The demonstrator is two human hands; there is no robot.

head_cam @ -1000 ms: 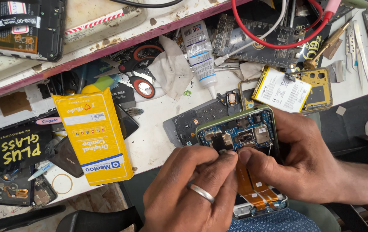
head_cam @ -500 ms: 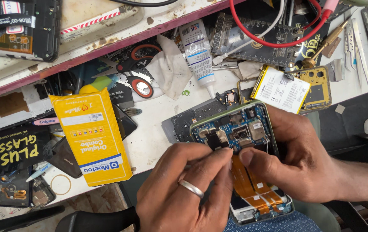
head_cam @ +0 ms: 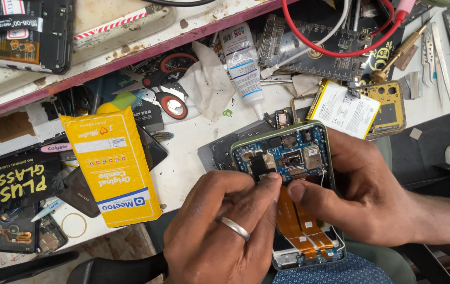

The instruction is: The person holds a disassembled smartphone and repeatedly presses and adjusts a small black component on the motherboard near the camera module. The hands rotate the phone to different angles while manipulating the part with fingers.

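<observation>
Phone [head_cam: 293,158] now higher, circuitry exposed

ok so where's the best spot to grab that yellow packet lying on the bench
Probably by the long right edge of the yellow packet, coming from the right. It lies flat and slightly tilted, and that edge faces bare white bench. Its left edge is crowded by a dark phone part and a black box, leaving fingers little room.

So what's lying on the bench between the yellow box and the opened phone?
In the head view, mostly bare white benchtop separates the yellow box from the opened phone; a dark flat part lies beside the phone's left edge.
</observation>
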